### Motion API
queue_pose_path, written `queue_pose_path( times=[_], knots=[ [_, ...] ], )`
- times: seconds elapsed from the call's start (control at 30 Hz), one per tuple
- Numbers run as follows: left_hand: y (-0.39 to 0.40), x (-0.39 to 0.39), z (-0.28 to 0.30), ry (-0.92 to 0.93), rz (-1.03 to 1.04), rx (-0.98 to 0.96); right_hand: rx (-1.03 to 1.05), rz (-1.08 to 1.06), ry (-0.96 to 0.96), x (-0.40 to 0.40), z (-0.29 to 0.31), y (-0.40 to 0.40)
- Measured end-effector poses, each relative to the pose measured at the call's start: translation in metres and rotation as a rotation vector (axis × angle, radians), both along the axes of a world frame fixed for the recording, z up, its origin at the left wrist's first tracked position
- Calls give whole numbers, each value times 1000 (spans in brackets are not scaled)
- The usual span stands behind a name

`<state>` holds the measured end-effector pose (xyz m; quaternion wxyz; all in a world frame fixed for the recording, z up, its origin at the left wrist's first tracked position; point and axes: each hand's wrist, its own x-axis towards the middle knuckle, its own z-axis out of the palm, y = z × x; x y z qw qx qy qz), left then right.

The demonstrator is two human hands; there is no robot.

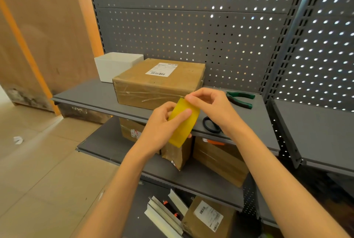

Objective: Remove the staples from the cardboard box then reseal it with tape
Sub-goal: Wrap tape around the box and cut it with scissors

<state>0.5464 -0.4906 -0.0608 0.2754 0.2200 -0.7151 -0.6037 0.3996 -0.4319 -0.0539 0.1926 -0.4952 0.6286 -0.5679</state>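
Hands: the left hand [162,122] grips the yellow tape roll [183,122] with fingers curled round its side; the right hand [208,103] pinches at the roll's upper edge, at 12 o'clock on it, thumb and forefinger pressed together (whether a tape end is caught between them cannot be told).
Nearest below: at 6 o'clock, on the bottom shelf, lie white metal strips [164,216] and a small labelled parcel [208,218].
Middle shelf: under the hands, brown parcels [220,161] stand side by side, reaching close to the underside of the shelf above.
Work surface: the grey metal shelf [92,96] has its front edge running just behind the tape roll; bare room shows at its left end, at 9 o'clock from the box.
Task's thing: the cardboard box [157,82] sits on this shelf, at 11 o'clock from the hands, flaps shut, a shipping label on top and clear tape across its front face.
Tools: the black scissor handles [210,124] lie at the shelf edge at 3 o'clock from the roll; green-handled pliers [240,99] lie further back, right of the box.
Behind: a white bin [116,65] stands touching the box's left rear.
Backdrop: grey pegboard [191,27] closes the rear; brown panelling [47,27] and tan floor tiles [38,161] are at 9 o'clock.
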Motion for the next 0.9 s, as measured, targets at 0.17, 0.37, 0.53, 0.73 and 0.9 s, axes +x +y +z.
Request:
queue_pose_path(
  times=[0.17,0.37,0.53,0.73,0.9],
  knots=[
    [3,-4,0,17,-21,20,-60,-63,9,-2,-5,-2],
    [4,-5,12,20,9,104,-140,-205,236,-7,2,-8],
    [-4,-9,29,-78,63,56,-215,-299,370,-4,9,-16],
    [-11,-8,35,-130,171,11,-256,-320,364,-8,31,-26],
    [-7,-4,35,-44,202,-38,-219,-313,344,-25,36,-31]
  ],
)
